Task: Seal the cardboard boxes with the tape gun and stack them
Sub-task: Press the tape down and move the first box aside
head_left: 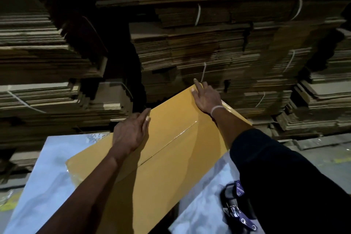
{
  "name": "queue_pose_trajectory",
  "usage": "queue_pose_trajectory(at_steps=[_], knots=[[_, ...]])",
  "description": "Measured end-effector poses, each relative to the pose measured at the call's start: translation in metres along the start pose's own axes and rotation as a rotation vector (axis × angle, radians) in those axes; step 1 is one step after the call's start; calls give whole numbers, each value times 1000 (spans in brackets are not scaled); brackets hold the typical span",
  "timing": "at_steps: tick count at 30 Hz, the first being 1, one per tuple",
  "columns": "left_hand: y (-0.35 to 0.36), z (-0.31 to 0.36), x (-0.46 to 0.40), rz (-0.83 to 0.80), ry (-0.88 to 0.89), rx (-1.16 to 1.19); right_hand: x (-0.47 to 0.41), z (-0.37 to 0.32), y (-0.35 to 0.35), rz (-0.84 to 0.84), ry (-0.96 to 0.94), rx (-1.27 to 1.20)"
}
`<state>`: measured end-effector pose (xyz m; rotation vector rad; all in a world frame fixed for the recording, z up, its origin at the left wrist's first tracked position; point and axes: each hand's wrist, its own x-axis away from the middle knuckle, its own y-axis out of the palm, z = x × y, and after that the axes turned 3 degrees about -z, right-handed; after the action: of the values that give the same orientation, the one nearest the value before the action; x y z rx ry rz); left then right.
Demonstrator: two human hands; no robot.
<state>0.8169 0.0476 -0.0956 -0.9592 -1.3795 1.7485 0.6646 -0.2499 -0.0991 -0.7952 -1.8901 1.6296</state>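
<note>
Flattened cardboard stacks (209, 47) wall me in just beyond the box (171, 157), which lies on the pale surface (47, 167), long axis slanting toward far-right. Left hand (131, 133) and right hand (205, 97) rest flat on it, fingers spread, holding nothing.

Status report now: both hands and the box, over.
Left hand and right hand flat on taped yellow-brown cardboard box. Nothing gripped. Black tape gun beside it.

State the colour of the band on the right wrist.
White: a thin band round the right wrist, clearest in the head view.
</note>
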Motion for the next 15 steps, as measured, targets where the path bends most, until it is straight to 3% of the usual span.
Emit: queue_pose_trajectory(at_steps=[4, 8, 15], knots=[[2, 1, 1, 18, -19, -15, 19, 11, -2, 31, -26, 18], [8, -3, 1, 13, -27, 18, 56, 31, -3, 21, 69, 35], [2, -2, 4, -2, -25, 55, 148, 42, 4, 136, 517, -144]])
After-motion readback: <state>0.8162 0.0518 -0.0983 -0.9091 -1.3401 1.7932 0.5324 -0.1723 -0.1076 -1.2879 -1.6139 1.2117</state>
